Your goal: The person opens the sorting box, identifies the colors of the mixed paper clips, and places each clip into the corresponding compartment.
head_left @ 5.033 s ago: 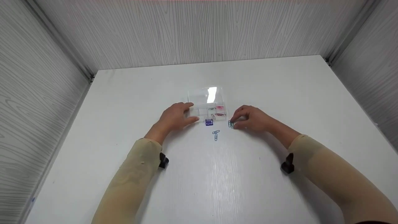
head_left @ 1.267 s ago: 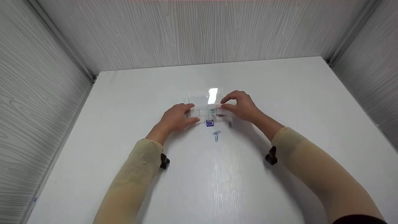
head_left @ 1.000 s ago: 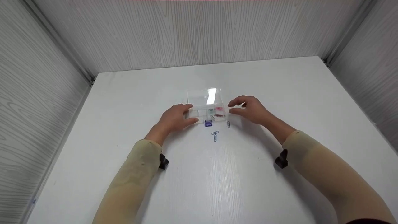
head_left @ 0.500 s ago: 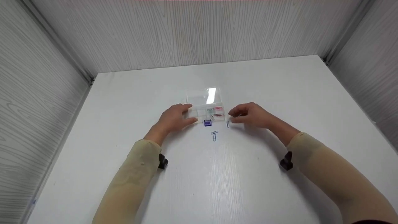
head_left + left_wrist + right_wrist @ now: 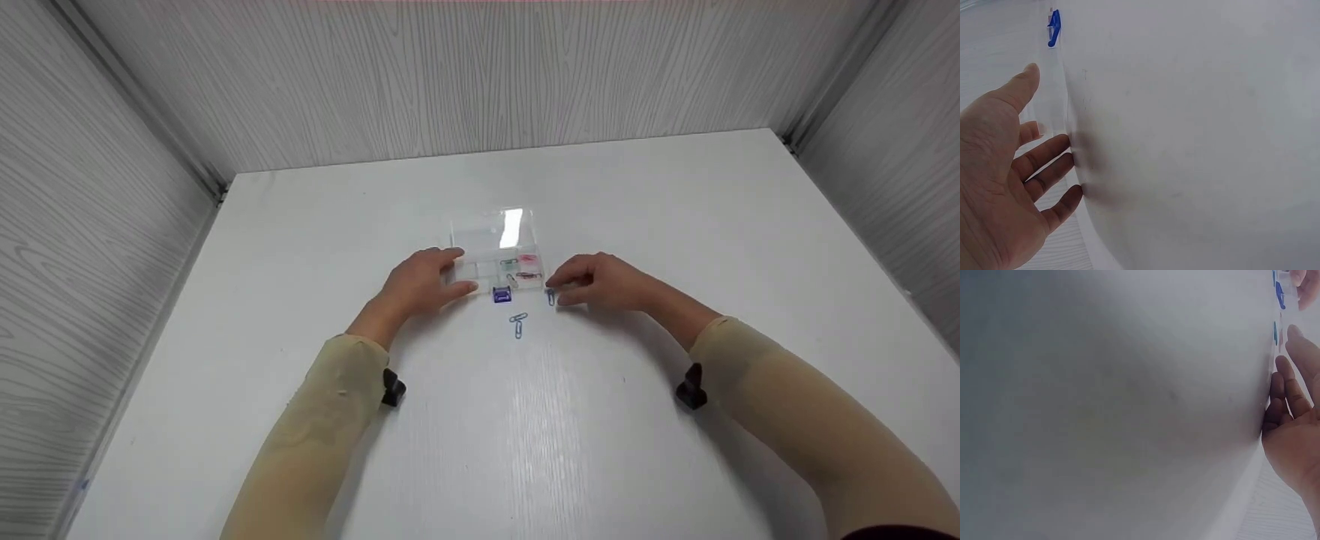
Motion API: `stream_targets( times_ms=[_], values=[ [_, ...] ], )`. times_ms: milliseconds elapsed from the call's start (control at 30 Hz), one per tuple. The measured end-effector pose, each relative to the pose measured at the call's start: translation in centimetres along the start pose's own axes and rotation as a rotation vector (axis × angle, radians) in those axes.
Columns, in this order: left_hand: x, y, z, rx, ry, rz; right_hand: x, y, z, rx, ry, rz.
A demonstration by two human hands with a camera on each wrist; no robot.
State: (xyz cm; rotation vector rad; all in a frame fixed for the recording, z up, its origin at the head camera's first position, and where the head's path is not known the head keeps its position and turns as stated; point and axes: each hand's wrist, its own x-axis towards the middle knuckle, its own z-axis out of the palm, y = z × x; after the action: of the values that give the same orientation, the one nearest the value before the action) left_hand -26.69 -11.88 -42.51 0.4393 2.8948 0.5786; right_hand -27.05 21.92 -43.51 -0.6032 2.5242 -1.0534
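A clear compartment box (image 5: 486, 288) lies with its lid (image 5: 480, 229) folded back and a blue latch (image 5: 502, 295) at its front. My left hand (image 5: 422, 283) holds the box's left end between thumb and index finger; in the left wrist view the other fingertips rest on the tabletop. Beside the box's right front corner is a blue paper clip (image 5: 551, 298). My right hand (image 5: 604, 283) is at that clip, thumb and index finger apart around it, holding nothing visible. Two more blue paper clips (image 5: 518, 330) lie touching in front of the box.
Green (image 5: 508, 263), pink (image 5: 528, 259) and red (image 5: 529, 275) pieces sit in the box's right compartments, with a pale paper clip (image 5: 512, 281) near them. A white table (image 5: 450, 450) bears everything, backed by a grey wood-grain panel (image 5: 480, 75).
One of the two clips at the box's right corner is gone from there. My right hand went to the box's right compartments, then came back down to the remaining clip. The left hand stayed put.
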Motion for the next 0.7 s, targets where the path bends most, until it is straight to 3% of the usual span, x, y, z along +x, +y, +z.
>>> stream_targets(
  times_ms=[367,700],
  values=[
    [-0.04,0.0,-0.16,-0.012,-0.002,0.004,0.42,-0.08,0.4,-0.006,-0.012,0.024],
    [-0.01,-0.04,0.19,-0.028,0.019,-0.009,0.19,0.15,0.97,-0.034,-0.002,-0.009]
  ],
)
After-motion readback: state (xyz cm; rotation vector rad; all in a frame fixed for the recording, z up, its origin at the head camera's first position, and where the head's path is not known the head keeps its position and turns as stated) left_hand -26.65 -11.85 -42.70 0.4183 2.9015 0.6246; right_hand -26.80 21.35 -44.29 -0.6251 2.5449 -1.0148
